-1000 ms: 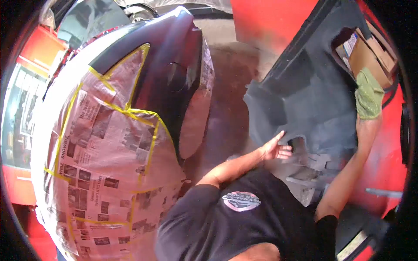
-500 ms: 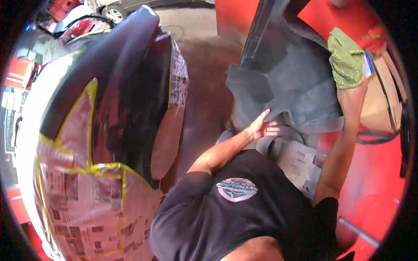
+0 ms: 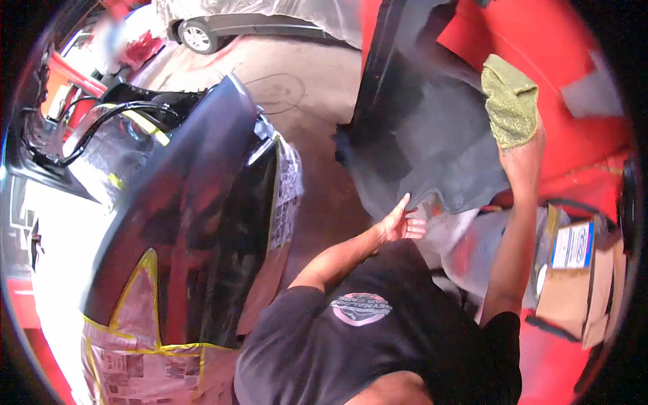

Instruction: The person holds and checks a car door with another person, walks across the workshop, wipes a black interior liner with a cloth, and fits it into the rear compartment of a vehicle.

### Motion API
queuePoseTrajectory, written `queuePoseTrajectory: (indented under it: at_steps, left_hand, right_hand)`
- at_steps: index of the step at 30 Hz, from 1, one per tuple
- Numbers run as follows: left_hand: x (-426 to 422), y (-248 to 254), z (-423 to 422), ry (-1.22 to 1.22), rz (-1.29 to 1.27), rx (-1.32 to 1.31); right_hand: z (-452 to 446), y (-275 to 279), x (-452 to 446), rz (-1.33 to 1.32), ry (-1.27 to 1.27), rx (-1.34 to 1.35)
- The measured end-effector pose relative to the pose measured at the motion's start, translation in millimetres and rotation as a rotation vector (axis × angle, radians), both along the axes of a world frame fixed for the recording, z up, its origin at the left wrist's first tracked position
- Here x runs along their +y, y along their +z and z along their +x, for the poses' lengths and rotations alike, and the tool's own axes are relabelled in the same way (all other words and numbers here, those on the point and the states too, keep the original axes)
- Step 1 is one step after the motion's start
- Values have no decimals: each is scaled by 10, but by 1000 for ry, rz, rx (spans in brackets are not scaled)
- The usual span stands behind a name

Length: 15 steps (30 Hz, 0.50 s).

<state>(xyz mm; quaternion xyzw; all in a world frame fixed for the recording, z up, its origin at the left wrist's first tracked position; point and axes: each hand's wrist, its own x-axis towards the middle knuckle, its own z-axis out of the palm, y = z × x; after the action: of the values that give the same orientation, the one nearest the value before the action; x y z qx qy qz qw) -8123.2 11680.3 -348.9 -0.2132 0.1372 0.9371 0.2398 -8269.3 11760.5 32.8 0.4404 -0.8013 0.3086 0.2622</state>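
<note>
An olive-green cloth (image 3: 511,101) covers the fingers of my right hand (image 3: 523,152), which is closed on it at the right edge of a large dark grey car body panel (image 3: 439,128). My left hand (image 3: 403,224) is palm up at the panel's lower edge, fingers a little apart. Its thumb overlaps that edge; whether it presses on the panel I cannot tell. To my left stands a car with a dark, glossy body section (image 3: 202,223), bordered by yellow tape and masking paper (image 3: 155,374).
A cardboard box (image 3: 567,297) with a white and blue label lies at the right. Red surfaces (image 3: 513,34) are behind the panel. Across the concrete floor (image 3: 270,74), another car (image 3: 270,23) is partly under plastic sheeting. A blurred person (image 3: 111,44) is at the far upper left.
My view has turned, bringing the box lower and more of the far car into sight. The cloth and right hand appear slightly further left; both hands keep much the same pose.
</note>
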Motion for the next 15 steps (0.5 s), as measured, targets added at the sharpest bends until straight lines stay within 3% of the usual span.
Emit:
queuePoseTrajectory:
  at_steps: [5,8,9,13,15]
  left_hand:
    - [-705,-209,-850,122,-46,18]
    - [-1159,-282,-1319,164,-57,25]
    - [-1278,-239,-1457,207,-66,-2]
    - [-1838,-175,-1985,331,28,109]
    - [-2113,-14,-2159,407,-14,31]
  right_hand:
    - [-764,-99,-887,-5,143,206]
    - [-1277,-140,-1492,-54,237,21]
    - [-1460,-126,-1706,-75,339,55]
    - [-2162,-75,-2648,-27,355,78]
    - [-2399,-16,-3094,-65,412,98]
